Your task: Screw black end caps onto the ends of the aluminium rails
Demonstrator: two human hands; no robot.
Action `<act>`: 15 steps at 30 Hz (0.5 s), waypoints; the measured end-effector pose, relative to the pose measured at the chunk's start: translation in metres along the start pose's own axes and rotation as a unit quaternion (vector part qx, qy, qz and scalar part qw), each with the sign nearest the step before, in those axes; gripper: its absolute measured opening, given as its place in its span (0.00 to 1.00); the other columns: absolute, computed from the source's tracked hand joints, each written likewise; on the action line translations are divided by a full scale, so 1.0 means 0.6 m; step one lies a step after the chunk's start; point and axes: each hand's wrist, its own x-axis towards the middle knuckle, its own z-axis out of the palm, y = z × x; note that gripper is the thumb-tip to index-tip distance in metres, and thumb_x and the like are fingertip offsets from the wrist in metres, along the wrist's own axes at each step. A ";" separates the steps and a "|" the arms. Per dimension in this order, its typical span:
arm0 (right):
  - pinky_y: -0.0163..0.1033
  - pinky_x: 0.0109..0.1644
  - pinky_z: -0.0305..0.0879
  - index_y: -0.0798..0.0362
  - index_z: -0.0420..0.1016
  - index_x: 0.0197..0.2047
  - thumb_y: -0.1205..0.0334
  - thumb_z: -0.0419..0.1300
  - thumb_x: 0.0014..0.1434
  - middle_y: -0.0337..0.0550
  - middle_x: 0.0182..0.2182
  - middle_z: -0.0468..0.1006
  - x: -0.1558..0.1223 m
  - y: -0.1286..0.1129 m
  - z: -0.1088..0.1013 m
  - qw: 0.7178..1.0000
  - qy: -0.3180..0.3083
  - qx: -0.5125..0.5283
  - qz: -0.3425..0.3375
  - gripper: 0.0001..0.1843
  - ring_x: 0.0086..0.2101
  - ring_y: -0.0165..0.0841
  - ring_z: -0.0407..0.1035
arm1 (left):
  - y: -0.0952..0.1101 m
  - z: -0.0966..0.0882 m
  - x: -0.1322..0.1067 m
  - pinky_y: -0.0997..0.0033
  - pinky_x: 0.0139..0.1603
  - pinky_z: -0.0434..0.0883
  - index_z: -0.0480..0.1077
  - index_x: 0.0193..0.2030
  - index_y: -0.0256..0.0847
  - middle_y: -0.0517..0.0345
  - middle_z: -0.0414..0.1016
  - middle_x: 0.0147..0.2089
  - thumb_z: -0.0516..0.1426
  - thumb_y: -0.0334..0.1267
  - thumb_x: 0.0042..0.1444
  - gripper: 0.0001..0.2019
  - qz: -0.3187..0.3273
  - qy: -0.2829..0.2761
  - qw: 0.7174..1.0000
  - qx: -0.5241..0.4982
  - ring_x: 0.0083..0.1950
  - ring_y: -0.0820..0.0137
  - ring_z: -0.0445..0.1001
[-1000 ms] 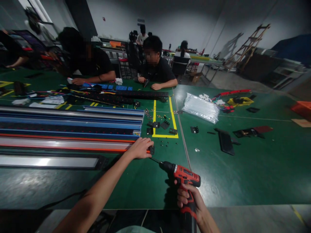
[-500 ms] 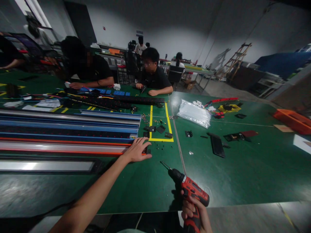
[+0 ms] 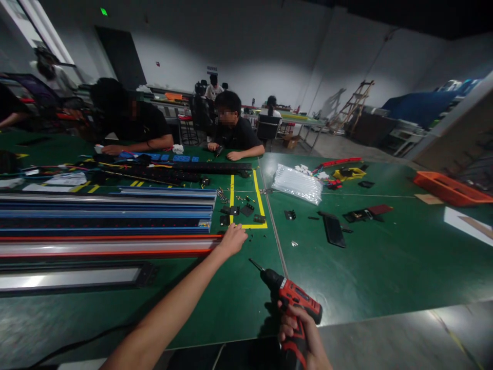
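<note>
My right hand (image 3: pixel 296 325) is wrapped round the grip of a red and black cordless drill (image 3: pixel 300 299), whose long bit points up and left over the green table. Beyond it, my left hand (image 3: pixel 233 240) reaches down beside the end of the orange-edged profile (image 3: pixel 185 245). Its fingers are drawn together at the tabletop, near a few tiny dark screws (image 3: pixel 251 237); whatever they pinch is hidden. Small black brackets (image 3: pixel 247 209) lie just past that hand, inside a yellow tape outline (image 3: pixel 260 226).
Blue-edged profiles (image 3: pixel 162 211) and a framed panel (image 3: pixel 77 277) extend leftward. To the right lie a clear plastic pack (image 3: pixel 297 184), a black flat part (image 3: pixel 334 229) and an orange bin (image 3: pixel 450 187). Two co-workers sit across the green table (image 3: pixel 370 277).
My left hand has moved right off the profile's end toward the screws, and its spread fingers have closed together. The drill stays in my right hand. The view has tilted slightly.
</note>
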 end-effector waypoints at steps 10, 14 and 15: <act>0.33 0.27 0.63 0.56 0.72 0.39 0.60 0.68 0.50 0.23 0.15 0.56 0.000 0.000 -0.002 1.000 -0.017 0.007 0.004 0.14 0.16 0.21 0.56 | -0.005 -0.025 -0.012 0.56 0.47 0.60 0.74 0.35 0.40 0.47 0.76 0.39 0.51 0.30 0.60 0.10 -0.048 0.044 0.996 -0.054 0.47 0.59 0.70; 0.32 0.25 0.61 0.56 0.74 0.39 0.60 0.69 0.49 0.24 0.15 0.55 -0.003 0.008 -0.021 0.998 -0.051 -0.021 -0.003 0.15 0.16 0.21 0.53 | -0.019 -0.061 -0.043 0.62 0.45 0.64 0.72 0.41 0.41 0.52 0.76 0.43 0.50 0.37 0.64 0.10 -0.102 0.123 0.976 -0.144 0.45 0.63 0.70; 0.33 0.25 0.61 0.56 0.74 0.40 0.61 0.69 0.49 0.24 0.15 0.55 -0.005 0.013 -0.027 0.997 -0.066 -0.029 -0.010 0.16 0.16 0.21 0.51 | -0.022 -0.067 -0.057 0.65 0.43 0.65 0.72 0.41 0.41 0.53 0.76 0.41 0.52 0.39 0.63 0.09 -0.131 0.165 0.948 -0.237 0.43 0.65 0.71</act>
